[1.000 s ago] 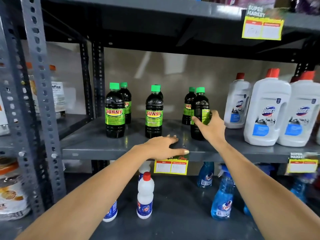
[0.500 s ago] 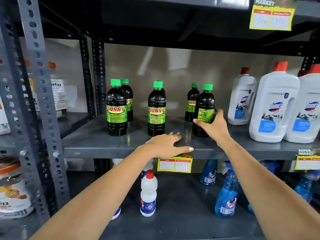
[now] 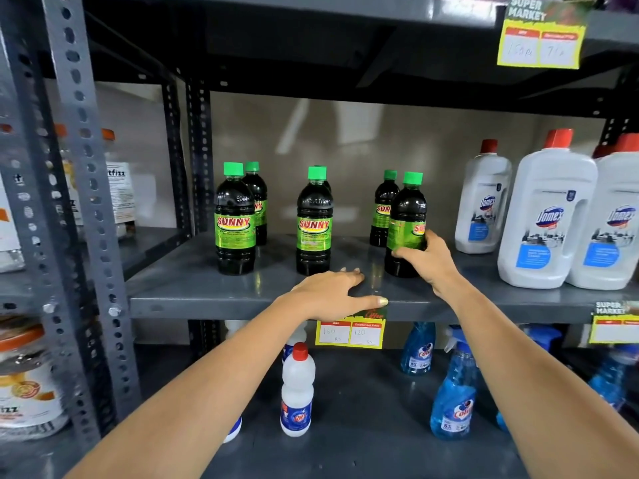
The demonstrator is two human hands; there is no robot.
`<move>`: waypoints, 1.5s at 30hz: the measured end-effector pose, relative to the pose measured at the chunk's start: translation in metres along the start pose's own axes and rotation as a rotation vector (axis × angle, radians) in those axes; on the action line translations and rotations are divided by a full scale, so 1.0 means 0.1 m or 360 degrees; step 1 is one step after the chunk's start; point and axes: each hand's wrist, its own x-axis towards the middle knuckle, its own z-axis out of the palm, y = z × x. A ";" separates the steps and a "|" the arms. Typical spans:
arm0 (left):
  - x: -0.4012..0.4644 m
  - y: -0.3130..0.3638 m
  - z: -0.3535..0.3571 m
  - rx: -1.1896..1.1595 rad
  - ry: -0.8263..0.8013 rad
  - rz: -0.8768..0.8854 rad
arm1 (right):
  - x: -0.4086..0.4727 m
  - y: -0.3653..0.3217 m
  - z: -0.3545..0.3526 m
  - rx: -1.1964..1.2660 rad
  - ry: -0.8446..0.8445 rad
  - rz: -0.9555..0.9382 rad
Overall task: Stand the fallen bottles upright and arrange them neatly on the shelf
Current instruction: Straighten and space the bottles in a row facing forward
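Note:
Several dark SUNNY bottles with green caps stand upright on the grey middle shelf point(image 3: 207, 299), in three front-and-back pairs. My right hand point(image 3: 427, 259) grips the front right bottle point(image 3: 406, 216) low on its green label; the label faces partly sideways. The front left bottle point(image 3: 235, 219) and front middle bottle point(image 3: 314, 221) show their labels to me. A back bottle point(image 3: 383, 207) stands behind the held one. My left hand point(image 3: 337, 293) lies flat on the shelf's front edge, fingers apart, holding nothing.
Large white Domex jugs point(image 3: 546, 216) with red caps stand close to the right of the held bottle. Below are a small white bottle point(image 3: 297, 392) and blue spray bottles point(image 3: 454, 392). A yellow price tag point(image 3: 349, 333) hangs under my left hand. A perforated upright point(image 3: 86, 202) borders the left.
My right hand has closed around the front right bottle and turned it, so its label now faces more to the right. The left hand has stayed on the shelf edge.

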 end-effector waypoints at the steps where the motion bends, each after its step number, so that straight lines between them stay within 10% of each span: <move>1: 0.00 0.00 0.00 0.0004 -0.0001 0.0000 | -0.03 -0.01 0.00 -0.0040 0.0023 -0.0021; 25: -0.04 0.00 0.02 -0.0212 0.0232 -0.0005 | -0.03 -0.03 0.00 -0.0148 0.0030 -0.0003; 37: -0.09 -0.19 0.03 -0.1073 0.1859 -0.0113 | 0.04 0.17 0.02 -0.0145 -0.0145 0.0172; 45: 0.19 -0.40 -0.14 -0.1131 0.1085 -0.0695 | -0.06 0.09 0.00 -0.0208 -0.0112 0.0142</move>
